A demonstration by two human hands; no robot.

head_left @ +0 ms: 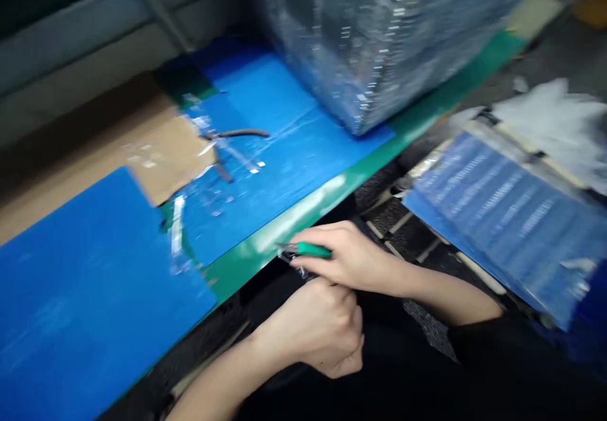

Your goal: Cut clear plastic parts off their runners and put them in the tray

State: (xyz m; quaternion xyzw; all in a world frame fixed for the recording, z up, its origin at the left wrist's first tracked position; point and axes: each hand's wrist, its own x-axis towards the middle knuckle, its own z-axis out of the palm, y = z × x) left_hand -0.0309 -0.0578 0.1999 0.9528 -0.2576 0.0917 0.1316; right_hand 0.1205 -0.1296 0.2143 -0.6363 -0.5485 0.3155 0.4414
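Note:
My right hand (348,253) grips small green-handled cutting pliers (313,250), their metal tip pointing left toward the table edge. A small shiny dark-and-clear piece (300,268) shows just under the tip; its kind is blurred. My left hand (327,326) is closed in a fist just below the right hand, back of the hand up. Anything inside that fist is hidden. Both hands are in front of the green table edge (246,260), over my dark clothing.
On the table lie blue sheets (71,320), brown cardboard (95,136), scraps of clear plastic (177,225) and a dark-handled tool (244,133). A film-wrapped stack (341,35) stands behind. To the right are a bagged blue part (497,200) and white plastic bags (559,124).

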